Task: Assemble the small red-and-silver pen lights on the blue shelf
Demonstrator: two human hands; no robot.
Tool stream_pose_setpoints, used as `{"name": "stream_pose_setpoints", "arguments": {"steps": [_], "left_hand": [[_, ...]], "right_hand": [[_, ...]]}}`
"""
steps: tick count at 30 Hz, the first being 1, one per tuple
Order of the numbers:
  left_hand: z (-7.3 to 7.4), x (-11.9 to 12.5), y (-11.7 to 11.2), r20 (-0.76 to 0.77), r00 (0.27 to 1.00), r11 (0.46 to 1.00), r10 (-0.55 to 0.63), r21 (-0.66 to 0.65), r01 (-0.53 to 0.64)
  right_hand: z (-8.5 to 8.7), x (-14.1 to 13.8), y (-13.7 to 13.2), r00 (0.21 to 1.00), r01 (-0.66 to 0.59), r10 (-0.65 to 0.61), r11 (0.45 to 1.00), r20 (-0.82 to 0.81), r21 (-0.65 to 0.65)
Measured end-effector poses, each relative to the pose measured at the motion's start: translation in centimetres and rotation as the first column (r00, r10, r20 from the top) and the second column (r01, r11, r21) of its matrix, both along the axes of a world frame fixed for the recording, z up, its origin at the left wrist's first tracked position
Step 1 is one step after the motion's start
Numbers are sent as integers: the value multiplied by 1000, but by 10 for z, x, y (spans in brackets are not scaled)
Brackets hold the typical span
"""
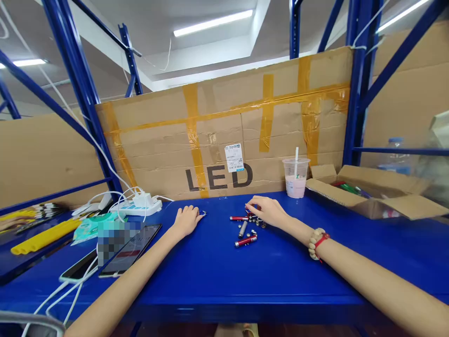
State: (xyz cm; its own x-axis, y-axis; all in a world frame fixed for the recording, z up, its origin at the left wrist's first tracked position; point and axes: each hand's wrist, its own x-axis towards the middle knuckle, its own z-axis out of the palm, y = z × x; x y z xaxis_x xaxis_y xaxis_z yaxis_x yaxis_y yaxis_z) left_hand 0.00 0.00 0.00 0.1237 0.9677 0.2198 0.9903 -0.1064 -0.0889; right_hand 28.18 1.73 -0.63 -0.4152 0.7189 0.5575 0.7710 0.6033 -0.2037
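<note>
The right hand (268,210) is resting or hovering over the far side of a small cluster on the table (196,276), its fingertips pointing down among the parts; whether they are pinching anything I cannot tell. The left hand (187,220) is lying palm down, well apart from the cluster, its fingertips meeting a small blue piece (204,213); I cannot tell whether they are gripping it or merely touching it.

The cluster is lying between the hands, nearer the right: a near red tube (245,241), a far red tube (239,218), a silver tube (242,229) and loose metal bits (263,224). Some bits are probably hiding under the right hand, so a careless sweep of the fingers could be scattering them. The tubes are lying on their sides with nothing bracing them, so a knock could be setting them rolling towards the table's front edge. The bits are looking too alike at this size, so picking the wrong one seems a real risk.

Beyond the right hand, the cup (296,180) is standing upright with pink drink inside; a wide swing of that forearm could be tipping it and wetting the parts. On the left, the cables (82,281) are trailing beside the forearm, where a sleeveless arm could be snagging them and dragging the tablet (131,250)
</note>
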Motion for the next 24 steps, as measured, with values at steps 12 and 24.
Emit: {"name": "stream_pose_setpoints", "arguments": {"steps": [12,24], "left_hand": [[-20,44,-15,249,968,996,13,85,-35],[-7,21,-33,286,930,938,230,190,-290]], "right_hand": [[3,-23,-24,993,-91,93,995,77,-29],[2,-8,-12,992,-114,121,983,40,-145]]}}
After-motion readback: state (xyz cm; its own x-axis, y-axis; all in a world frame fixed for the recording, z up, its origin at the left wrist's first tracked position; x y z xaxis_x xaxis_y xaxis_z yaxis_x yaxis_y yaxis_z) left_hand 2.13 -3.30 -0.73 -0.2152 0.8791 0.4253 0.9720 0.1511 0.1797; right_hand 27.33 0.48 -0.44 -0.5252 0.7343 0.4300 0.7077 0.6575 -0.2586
